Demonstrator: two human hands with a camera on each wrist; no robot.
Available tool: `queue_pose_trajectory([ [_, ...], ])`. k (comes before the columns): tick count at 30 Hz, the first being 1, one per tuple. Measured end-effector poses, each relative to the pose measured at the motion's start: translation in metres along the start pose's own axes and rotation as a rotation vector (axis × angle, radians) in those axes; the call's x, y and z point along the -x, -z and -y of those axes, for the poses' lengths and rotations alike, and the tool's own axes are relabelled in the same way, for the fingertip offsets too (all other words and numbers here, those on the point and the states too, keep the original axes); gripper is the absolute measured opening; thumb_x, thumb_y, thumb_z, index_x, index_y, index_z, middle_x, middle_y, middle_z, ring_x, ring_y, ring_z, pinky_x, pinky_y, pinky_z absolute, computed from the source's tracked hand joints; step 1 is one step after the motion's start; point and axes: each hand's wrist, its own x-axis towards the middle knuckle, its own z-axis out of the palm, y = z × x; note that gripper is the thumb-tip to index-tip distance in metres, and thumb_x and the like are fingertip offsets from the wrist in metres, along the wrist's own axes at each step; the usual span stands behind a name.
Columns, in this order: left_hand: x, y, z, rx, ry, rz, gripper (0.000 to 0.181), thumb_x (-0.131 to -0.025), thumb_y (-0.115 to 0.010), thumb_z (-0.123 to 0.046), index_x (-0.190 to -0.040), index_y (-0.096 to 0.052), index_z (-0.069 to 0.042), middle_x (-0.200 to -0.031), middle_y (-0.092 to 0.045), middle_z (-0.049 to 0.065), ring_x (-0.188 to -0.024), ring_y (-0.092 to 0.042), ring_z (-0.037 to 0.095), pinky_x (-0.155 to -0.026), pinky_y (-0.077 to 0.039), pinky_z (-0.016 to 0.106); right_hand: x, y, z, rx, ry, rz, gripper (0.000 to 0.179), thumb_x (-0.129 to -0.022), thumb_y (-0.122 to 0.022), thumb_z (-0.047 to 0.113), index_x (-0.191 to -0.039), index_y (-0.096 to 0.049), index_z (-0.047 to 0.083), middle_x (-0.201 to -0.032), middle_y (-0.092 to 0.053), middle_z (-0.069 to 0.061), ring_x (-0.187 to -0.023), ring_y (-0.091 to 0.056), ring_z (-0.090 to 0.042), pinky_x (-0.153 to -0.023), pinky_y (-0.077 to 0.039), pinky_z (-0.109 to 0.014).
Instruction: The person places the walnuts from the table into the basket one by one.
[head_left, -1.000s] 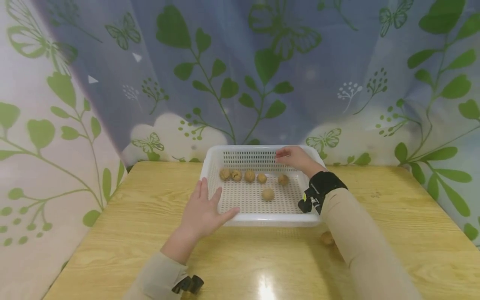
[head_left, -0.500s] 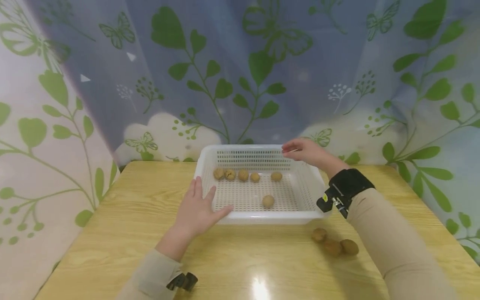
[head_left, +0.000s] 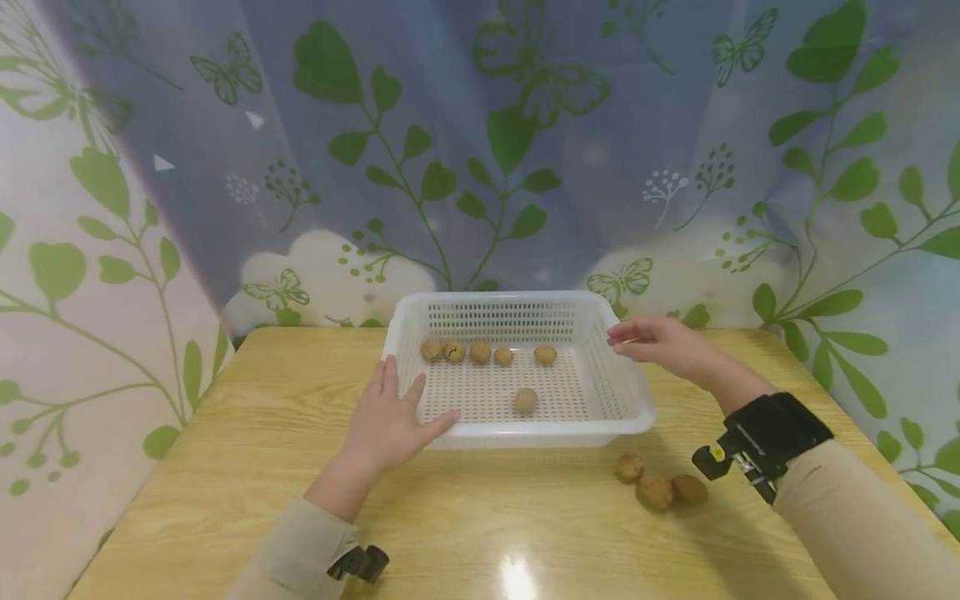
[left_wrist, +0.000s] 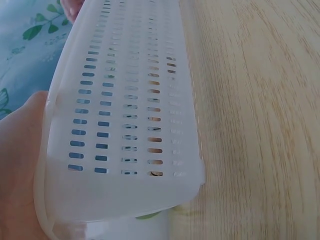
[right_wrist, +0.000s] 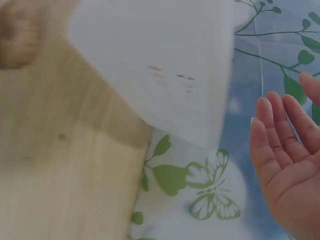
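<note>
A white plastic basket (head_left: 517, 431) with slotted walls sits on the table. Inside it, several walnuts (head_left: 480, 352) line up along the back, and a paler walnut (head_left: 525, 401) lies nearer the front. My left hand (head_left: 390, 425) rests on the basket's front left corner, fingers spread; the left wrist view shows that hand at the rim beside the slotted wall (left_wrist: 115, 190). By the right rim hovers my right hand (head_left: 667, 346), its palm bare and fingers loosely extended in the right wrist view. Three walnuts (head_left: 655, 492) lie on the table in front of the basket's right corner.
The wooden table (head_left: 247, 467) runs up to a curtain (head_left: 450, 150) printed with leaves and butterflies, right behind the basket. Another curtain panel (head_left: 90, 333) borders the left side. Both wrists carry black strapped devices (head_left: 780, 433).
My right hand has moved from over the basket's back right to outside its right rim, uncovering the three walnuts on the table. A walnut at the back right has shifted slightly. The left hand stays put.
</note>
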Motion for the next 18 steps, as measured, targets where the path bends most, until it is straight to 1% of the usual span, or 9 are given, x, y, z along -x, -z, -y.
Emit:
queue_pose_trajectory([
  [2, 0.000, -0.001, 0.000, -0.003, -0.002, 0.001, 0.092, -0.083, -0.032, -0.075, -0.140, -0.041, -0.003, -0.147, -0.006, 0.035, -0.136, -0.006, 0.047, -0.108, -0.017, 0.054, 0.013, -0.001, -0.007, -0.005, -0.007, -0.017, 0.046, -0.094, -0.058, 0.027, -0.127, -0.051, -0.005, -0.123, -0.055, -0.022, -0.115, -0.051, -0.035, -0.094, -0.042, -0.049],
  [4, -0.001, -0.002, 0.000, -0.006, -0.001, 0.003, 0.093, -0.083, -0.031, -0.077, -0.140, -0.041, -0.004, -0.148, -0.005, 0.034, -0.136, -0.006, 0.046, -0.108, -0.017, 0.054, 0.026, -0.003, -0.015, -0.016, 0.003, -0.035, 0.044, -0.094, -0.057, 0.025, -0.126, -0.051, -0.005, -0.123, -0.056, -0.021, -0.114, -0.052, -0.034, -0.093, -0.042, -0.049],
  [8, -0.002, -0.004, 0.000, -0.002, -0.006, 0.001, 0.094, -0.082, -0.030, -0.077, -0.141, -0.040, -0.004, -0.148, -0.005, 0.034, -0.137, -0.006, 0.046, -0.108, -0.017, 0.054, 0.050, -0.006, -0.027, -0.019, 0.001, -0.056, 0.042, -0.095, -0.056, 0.024, -0.126, -0.052, -0.004, -0.121, -0.058, -0.019, -0.110, -0.055, -0.023, -0.092, -0.043, -0.046],
  [10, -0.003, -0.004, 0.000, 0.008, -0.008, 0.000, 0.094, -0.083, -0.031, -0.077, -0.141, -0.040, -0.004, -0.148, -0.005, 0.034, -0.137, -0.006, 0.046, -0.108, -0.017, 0.055, 0.061, -0.008, -0.033, -0.028, -0.004, -0.052, 0.042, -0.095, -0.055, 0.024, -0.126, -0.051, -0.004, -0.122, -0.058, -0.020, -0.109, -0.056, -0.020, -0.091, -0.044, -0.044],
  [12, -0.003, -0.004, 0.000, 0.015, -0.009, -0.001, 0.093, -0.083, -0.032, -0.076, -0.140, -0.040, -0.003, -0.148, -0.005, 0.034, -0.137, -0.006, 0.046, -0.108, -0.017, 0.055, 0.072, -0.010, -0.038, -0.044, -0.022, -0.039, 0.044, -0.096, -0.054, 0.025, -0.128, -0.049, -0.004, -0.124, -0.056, -0.020, -0.110, -0.055, -0.020, -0.091, -0.045, -0.043],
  [16, -0.003, -0.003, 0.001, 0.013, -0.011, -0.002, 0.092, -0.083, -0.033, -0.075, -0.140, -0.041, -0.003, -0.148, -0.005, 0.034, -0.137, -0.006, 0.046, -0.108, -0.017, 0.054, 0.089, -0.016, -0.048, -0.102, -0.055, -0.012, 0.046, -0.096, -0.053, 0.024, -0.131, -0.045, -0.006, -0.127, -0.053, -0.023, -0.113, -0.054, -0.026, -0.092, -0.044, -0.044],
  [18, -0.003, -0.003, 0.002, 0.005, -0.014, -0.004, 0.092, -0.084, -0.032, -0.075, -0.140, -0.041, -0.003, -0.147, -0.006, 0.035, -0.137, -0.006, 0.046, -0.108, -0.016, 0.054, 0.095, -0.020, -0.052, -0.121, -0.073, -0.003, 0.046, -0.096, -0.053, 0.023, -0.131, -0.045, -0.006, -0.127, -0.052, -0.023, -0.112, -0.054, -0.024, -0.092, -0.044, -0.040],
])
